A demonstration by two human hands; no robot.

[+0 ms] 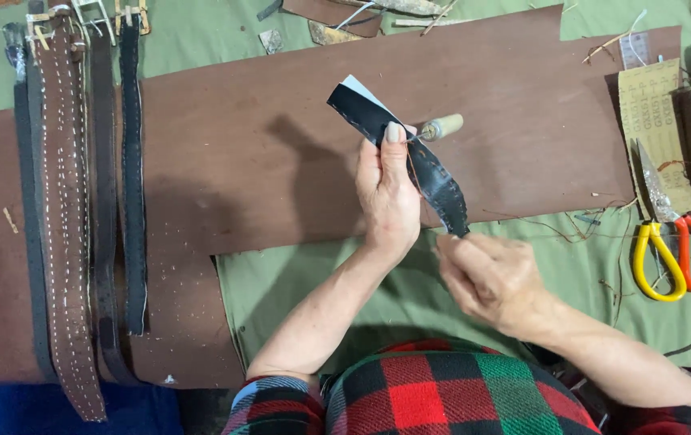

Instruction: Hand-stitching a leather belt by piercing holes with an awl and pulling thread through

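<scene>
Your left hand [388, 197] is clamped on the black leather strip [410, 157], thumb pressed flat on its upper part, fingers behind. The strip runs slantwise, its far end up and to the left of that grip, its near end down and to the right, where it meets your right hand [490, 278]. That hand is pinched shut at the strip's lower tip; whether it holds the strip itself or a thread there, you cannot tell from here. The left hand sits nearer the strip's middle. The strip is dark, slightly shiny, with a row of stitch holes along one edge and a pale underside showing at the top. A wooden-handled awl [440, 127] lies just beyond your left thumb on the brown leather sheet [265, 153] over the desk.
</scene>
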